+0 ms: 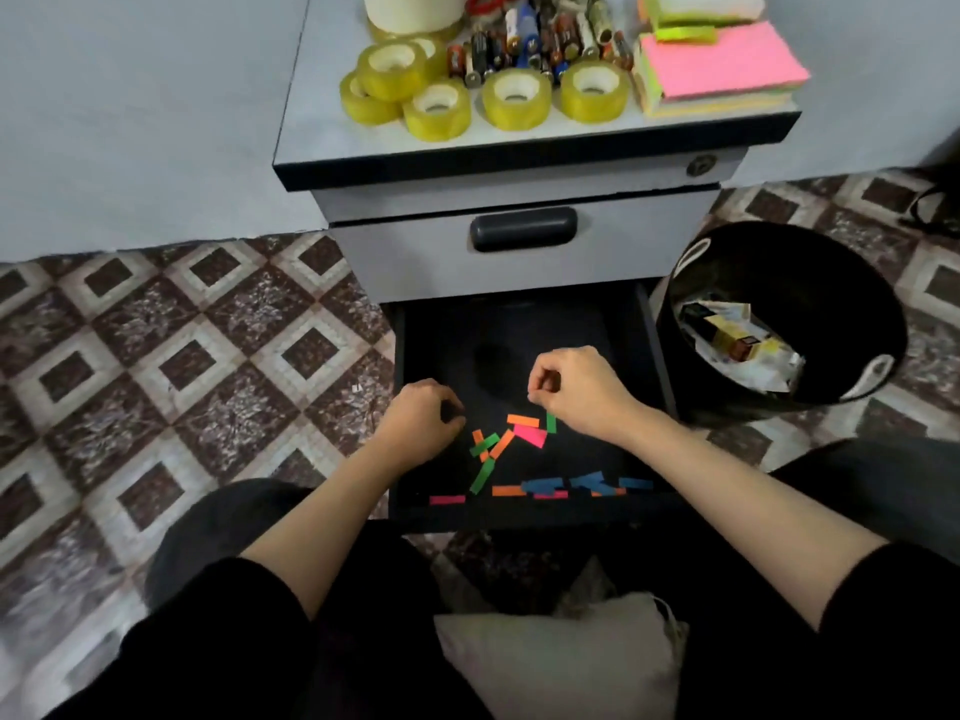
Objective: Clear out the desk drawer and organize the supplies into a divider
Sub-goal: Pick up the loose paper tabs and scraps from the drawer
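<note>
Fingers point(543, 383) of the right hand point(576, 389) curl tight, thumb against forefinger in a pinch; whether they hold anything I cannot tell. A green strip point(551, 422) lies just under that hand. The left hand point(423, 420) is curled too, its contents hidden, at the open drawer's point(519, 324) left edge. Coloured strips point(523, 420) lie scattered on the drawer floor. Tape rolls point(517, 98), batteries point(519, 44) and notes point(722, 59) sit on the cabinet point(395, 142); a bin point(810, 262) stands right of the drawer.

The desk point(322, 137) carries tape rolls point(517, 98) along its front edge, batteries point(535, 46) behind them, sticky notes point(722, 65) at the right corner.
</note>
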Available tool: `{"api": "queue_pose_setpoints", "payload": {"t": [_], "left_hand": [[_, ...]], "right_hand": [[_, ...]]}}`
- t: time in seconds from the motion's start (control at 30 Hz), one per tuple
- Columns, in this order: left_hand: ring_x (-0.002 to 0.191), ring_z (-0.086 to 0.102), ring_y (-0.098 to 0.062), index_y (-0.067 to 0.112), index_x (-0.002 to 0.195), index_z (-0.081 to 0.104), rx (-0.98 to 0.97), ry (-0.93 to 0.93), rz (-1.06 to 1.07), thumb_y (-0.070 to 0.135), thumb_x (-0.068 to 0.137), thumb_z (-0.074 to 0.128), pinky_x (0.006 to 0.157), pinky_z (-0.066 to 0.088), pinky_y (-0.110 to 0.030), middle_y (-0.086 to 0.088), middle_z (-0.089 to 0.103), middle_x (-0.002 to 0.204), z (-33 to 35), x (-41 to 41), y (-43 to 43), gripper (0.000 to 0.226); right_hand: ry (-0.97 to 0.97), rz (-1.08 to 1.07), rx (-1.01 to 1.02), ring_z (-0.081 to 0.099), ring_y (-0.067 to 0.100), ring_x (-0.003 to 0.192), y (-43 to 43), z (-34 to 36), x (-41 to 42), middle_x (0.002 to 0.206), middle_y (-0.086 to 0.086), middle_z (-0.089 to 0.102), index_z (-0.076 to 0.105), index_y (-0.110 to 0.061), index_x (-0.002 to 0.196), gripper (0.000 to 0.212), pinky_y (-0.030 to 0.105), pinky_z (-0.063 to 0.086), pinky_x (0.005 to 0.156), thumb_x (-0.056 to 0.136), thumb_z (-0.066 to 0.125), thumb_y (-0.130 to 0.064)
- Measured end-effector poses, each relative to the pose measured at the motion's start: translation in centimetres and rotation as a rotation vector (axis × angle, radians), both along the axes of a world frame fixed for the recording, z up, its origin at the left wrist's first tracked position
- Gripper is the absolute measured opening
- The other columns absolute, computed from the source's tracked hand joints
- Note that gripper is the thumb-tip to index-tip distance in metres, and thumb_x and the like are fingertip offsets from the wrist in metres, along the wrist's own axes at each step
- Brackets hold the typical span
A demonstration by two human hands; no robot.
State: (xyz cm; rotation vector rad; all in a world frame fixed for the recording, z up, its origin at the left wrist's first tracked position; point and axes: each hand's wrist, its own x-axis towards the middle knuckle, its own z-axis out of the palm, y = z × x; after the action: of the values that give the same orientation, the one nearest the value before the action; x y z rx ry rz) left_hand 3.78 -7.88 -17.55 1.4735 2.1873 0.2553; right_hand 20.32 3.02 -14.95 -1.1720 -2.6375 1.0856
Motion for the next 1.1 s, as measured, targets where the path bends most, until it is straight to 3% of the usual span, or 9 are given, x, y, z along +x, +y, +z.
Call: {"api": "queue_pose_setpoints", "payload": {"t": [0.17,0.4,0.57,0.7,0.83,1.0,1.1], "left_hand": [[0.099,0.063,-0.023,0.012,0.104,0.071,-0.189,-0.075,0.014,0.023,0.088,0.058,0.085,0.049,-0.03,-0.008,0.069,0.105,-2.9,1.1,1.7,0.023],[0.097,0.061,-0.023,0.009,0.103,0.061,-0.537,0.112,-0.098,0.041,0.087,0.061,0.071,0.045,-0.03,-0.007,0.063,0.104,-7.1,3.1,2.0,0.036],[0.112,0.053,-0.024,0.008,0.117,0.054,-0.472,0.209,-0.083,0.032,0.087,0.063,0.079,0.047,-0.032,-0.007,0.055,0.119,-9.1,3.9,1.0,0.04],[0.101,0.06,-0.023,0.01,0.106,0.061,-0.456,0.205,-0.049,0.013,0.091,0.054,0.071,0.046,-0.029,-0.007,0.06,0.11,-9.9,3.9,0.6,0.017],[0.096,0.062,-0.023,0.009,0.102,0.063,-0.435,0.173,-0.028,0.01,0.09,0.054,0.071,0.048,-0.028,-0.006,0.062,0.105,-10.3,3.7,0.5,0.014],[0.092,0.064,-0.023,0.009,0.1,0.062,-0.418,0.079,-0.014,0.011,0.089,0.057,0.073,0.051,-0.029,-0.007,0.065,0.101,-10.5,3.6,0.4,0.012],[0.09,0.065,-0.022,0.011,0.094,0.063,-0.34,-0.094,0.185,0.012,0.084,0.065,0.077,0.054,-0.03,-0.005,0.067,0.094,-10.6,2.6,1.2,0.01]], "right_hand": [[-0.074,0.018,-0.085,0.057,0.005,0.07,0.6,-2.5,-0.3,0.069,-0.011,0.059,0.067,-0.019,0.073,0.015,0.024,0.048,0.071,0.082,0.066,-0.006],[-0.12,-0.066,-0.173,0.062,0.011,0.073,1.7,-5.0,-0.1,0.068,-0.011,0.061,0.065,-0.023,0.067,0.022,0.031,0.053,0.072,0.081,0.065,-0.005],[-0.147,-0.077,-0.21,0.062,0.013,0.078,2.1,-6.0,-0.1,0.076,-0.006,0.063,0.068,-0.017,0.076,0.011,0.029,0.051,0.073,0.085,0.065,-0.011],[-0.145,-0.076,-0.229,0.06,0.011,0.078,2.3,-6.0,-0.2,0.073,-0.01,0.059,0.068,-0.017,0.078,0.009,0.026,0.049,0.072,0.086,0.065,-0.014],[-0.167,-0.095,-0.225,0.061,0.011,0.079,2.7,-6.1,0.0,0.071,-0.013,0.057,0.068,-0.018,0.078,0.009,0.028,0.052,0.074,0.085,0.065,-0.012],[-0.285,-0.17,-0.132,0.063,0.016,0.082,3.5,-7.8,1.1,0.078,-0.005,0.063,0.066,-0.02,0.074,0.014,0.035,0.055,0.076,0.082,0.065,-0.008],[-0.381,-0.197,-0.091,0.064,0.021,0.088,3.5,-8.8,1.5,0.091,0.003,0.067,0.066,-0.019,0.08,0.009,0.036,0.054,0.078,0.082,0.066,-0.01]]}}
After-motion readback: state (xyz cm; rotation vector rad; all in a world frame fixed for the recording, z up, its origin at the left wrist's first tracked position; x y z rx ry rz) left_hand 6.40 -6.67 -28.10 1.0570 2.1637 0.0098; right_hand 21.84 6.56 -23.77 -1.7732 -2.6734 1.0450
